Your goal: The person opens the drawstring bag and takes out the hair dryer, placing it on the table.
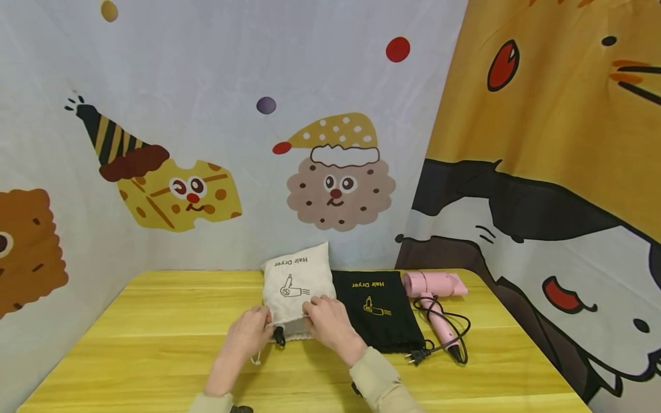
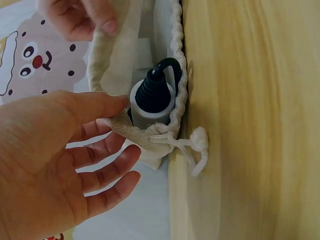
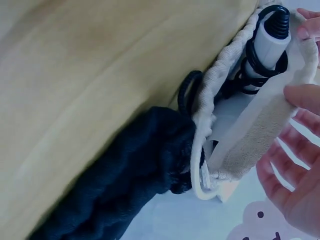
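Two pinches on one white bag (image 1: 298, 281). Left grip (image 1: 250, 330) has the left side of its mouth between thumb and finger; right grip (image 1: 330, 324) pinches the upper edge further right. Bag is on the counter (image 1: 155, 344), mouth open and facing near, left of the black bag (image 1: 379, 312). Inside: white handle (image 2: 149, 118), black cord (image 2: 153, 94) at its near end and looped round it.

My risk read: handle sits right at the opening, so tipping the mouth down could slide it out. Cord loops may snag the rim if I drag cloth across them. Drawstring (image 2: 199, 140) end dangles at the left corner; could get caught under the bag. Black bag is just beside, so a shove right could push it against the pink hair dryer (image 1: 439, 321).
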### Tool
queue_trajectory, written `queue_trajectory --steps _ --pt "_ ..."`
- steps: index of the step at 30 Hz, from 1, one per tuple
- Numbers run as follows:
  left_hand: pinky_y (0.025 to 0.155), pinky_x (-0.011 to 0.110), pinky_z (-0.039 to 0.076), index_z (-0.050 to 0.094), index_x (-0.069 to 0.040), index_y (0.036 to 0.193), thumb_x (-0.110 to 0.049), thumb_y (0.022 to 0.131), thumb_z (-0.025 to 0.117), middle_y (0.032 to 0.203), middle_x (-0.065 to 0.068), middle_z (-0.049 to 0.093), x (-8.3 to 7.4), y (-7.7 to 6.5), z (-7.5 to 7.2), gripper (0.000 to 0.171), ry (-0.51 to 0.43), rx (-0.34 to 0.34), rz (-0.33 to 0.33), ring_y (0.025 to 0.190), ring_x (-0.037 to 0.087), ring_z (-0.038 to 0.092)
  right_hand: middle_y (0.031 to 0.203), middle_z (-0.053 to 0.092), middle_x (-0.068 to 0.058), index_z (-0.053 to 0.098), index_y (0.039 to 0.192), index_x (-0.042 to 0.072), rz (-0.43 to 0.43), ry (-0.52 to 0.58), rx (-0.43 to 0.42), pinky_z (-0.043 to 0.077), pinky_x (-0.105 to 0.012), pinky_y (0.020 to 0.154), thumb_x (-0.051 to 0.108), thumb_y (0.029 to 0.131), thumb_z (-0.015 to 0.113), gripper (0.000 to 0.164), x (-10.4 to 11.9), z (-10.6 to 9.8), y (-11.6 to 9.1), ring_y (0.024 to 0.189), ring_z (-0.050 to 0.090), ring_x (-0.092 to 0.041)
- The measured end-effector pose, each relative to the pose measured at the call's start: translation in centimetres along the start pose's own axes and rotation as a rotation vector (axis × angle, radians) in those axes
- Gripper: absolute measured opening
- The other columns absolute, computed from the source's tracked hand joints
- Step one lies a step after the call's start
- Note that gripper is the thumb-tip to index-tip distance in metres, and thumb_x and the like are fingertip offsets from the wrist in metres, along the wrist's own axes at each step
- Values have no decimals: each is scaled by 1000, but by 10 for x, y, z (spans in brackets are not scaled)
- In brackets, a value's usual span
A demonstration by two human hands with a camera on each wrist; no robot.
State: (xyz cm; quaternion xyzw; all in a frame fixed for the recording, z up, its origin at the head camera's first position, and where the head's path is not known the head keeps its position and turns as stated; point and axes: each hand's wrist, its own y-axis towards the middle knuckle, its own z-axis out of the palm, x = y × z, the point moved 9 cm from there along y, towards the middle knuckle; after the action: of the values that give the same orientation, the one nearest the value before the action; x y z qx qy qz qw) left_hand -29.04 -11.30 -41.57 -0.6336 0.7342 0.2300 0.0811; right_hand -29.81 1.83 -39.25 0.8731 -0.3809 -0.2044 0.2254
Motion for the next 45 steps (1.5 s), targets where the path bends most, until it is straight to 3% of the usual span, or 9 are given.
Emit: queue_trajectory --steps 7,12,19,23,28,35,39,45 --pt "56 31 47 55 -9 78 -12 78 72 74 2 57 -17 -1 -5 17 26 -48 54 65 16 55 62 52 7 61 72 20 26 -12 -114 37 -20 46 20 82 68 12 -3 -16 7 53 46 -8" --pt "50 29 44 54 -10 73 -11 77 72 70 1 55 -37 -3 -14 18 71 -112 97 59 15 53 63 51 8 60 73 20 30 -24 -165 38 -19 46 19 81 69 12 -4 -24 12 54 46 -7" --pt "47 27 42 58 -10 74 -6 75 68 65 1 56 -61 -5 -12 11 72 -82 147 55 15 52 64 52 7 61 73 19 26 -25 -216 39 -20 47 19 80 70 12 -4 -32 16 55 47 -7" --pt "46 28 43 60 -5 79 -3 74 68 66 5 57 -66 -6 -5 10 68 -65 146 56 17 53 66 54 7 61 74 19 20 -29 -227 41 -20 48 19 81 70 11 -3 -35 17 57 49 -7" --pt "45 30 45 63 1 88 -3 73 70 72 10 61 -62 -7 -5 17 131 -122 66 58 22 56 68 57 7 62 76 18 22 -36 -237 43 -20 50 19 81 71 11 -3 -37 18 59 51 -8" --pt "51 42 49 61 3 83 -5 75 68 76 16 62 -47 -7 -8 13 205 -189 -94 69 30 60 70 57 6 62 75 17 10 -18 -224 43 -20 51 16 79 72 12 0 -35 18 61 52 -8" --pt "55 45 50 62 6 86 -5 77 66 78 19 64 -41 -7 -4 14 208 -176 -172 74 32 59 70 57 7 60 74 18 -9 -14 -230 42 -19 51 15 79 72 14 4 -34 19 61 51 -7" --pt "58 47 51 61 7 81 -3 81 62 79 20 63 -30 -8 4 10 166 -103 -281 81 34 55 71 57 8 60 74 19 -28 9 -229 41 -18 51 16 79 73 14 9 -32 18 62 51 -7"
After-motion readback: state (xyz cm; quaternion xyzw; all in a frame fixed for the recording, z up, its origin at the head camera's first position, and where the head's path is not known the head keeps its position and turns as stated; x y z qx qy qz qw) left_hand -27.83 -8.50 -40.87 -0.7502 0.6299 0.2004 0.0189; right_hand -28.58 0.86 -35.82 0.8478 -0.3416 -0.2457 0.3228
